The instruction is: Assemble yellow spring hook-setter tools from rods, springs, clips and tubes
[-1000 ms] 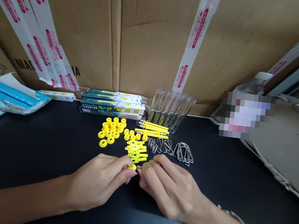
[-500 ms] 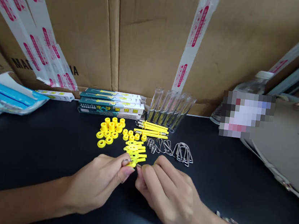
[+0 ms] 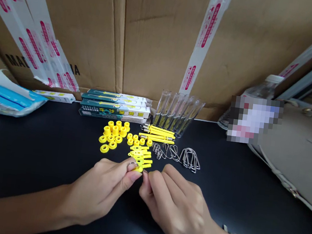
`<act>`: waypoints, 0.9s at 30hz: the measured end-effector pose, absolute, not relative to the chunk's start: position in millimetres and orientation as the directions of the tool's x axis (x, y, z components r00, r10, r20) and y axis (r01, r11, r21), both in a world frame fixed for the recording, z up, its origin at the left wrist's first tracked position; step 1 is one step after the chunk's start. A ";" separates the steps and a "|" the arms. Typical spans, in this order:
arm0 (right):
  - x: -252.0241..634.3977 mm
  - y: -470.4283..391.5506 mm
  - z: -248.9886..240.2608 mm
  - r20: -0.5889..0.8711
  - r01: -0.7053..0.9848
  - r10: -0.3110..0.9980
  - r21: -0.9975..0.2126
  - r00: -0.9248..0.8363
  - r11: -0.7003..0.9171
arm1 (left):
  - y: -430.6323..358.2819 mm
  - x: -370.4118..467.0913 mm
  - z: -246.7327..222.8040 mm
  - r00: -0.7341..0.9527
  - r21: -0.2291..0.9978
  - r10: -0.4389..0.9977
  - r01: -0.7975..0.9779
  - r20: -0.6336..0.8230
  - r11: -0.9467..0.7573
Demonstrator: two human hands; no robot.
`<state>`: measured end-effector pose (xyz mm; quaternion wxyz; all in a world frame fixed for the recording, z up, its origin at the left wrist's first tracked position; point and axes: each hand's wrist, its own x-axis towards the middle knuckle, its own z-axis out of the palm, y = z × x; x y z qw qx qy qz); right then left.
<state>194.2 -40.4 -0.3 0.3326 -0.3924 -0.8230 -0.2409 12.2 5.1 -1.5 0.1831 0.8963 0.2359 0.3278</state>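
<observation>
My left hand pinches a small yellow piece with a metal ring at its end, between thumb and forefinger. Close beside it, my right hand is closed on something thin at its fingertips, mostly hidden. Flat yellow pieces with stems lie just beyond my fingertips. Behind them are yellow flanged sleeves and rings, and small yellow caps. Metal springs, bent wire hooks and yellow rods with metal ends lie to the right of these.
Clear tubes stand against the cardboard at the back, beside stacked small boxes. A blue packet lies at the left. On the right are a plastic bottle and a beige bag.
The view has shifted slightly. Both hands remain near each other, and the yellow piece with its ring has turned a little in my left fingers.
</observation>
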 end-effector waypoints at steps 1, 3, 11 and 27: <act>194.1 -40.4 -0.4 0.732 0.806 0.492 0.130 -0.471 0.577 | 4.4 12.5 -1.8 0.666 0.483 0.551 0.312 0.503 -0.818; 194.3 -40.5 -0.9 0.726 0.803 0.500 0.119 -0.472 0.585 | 3.5 13.0 -2.3 0.651 0.479 0.565 0.332 0.507 -0.813; 194.7 -39.9 -5.3 0.696 0.834 0.614 -0.040 -0.371 0.550 | 3.8 17.2 -4.0 0.609 0.520 0.627 0.375 0.485 -0.767; 195.6 -41.2 -6.9 0.680 0.834 0.621 -0.024 -0.391 0.551 | -1.7 18.4 -2.2 0.603 0.633 0.689 0.360 0.402 -0.685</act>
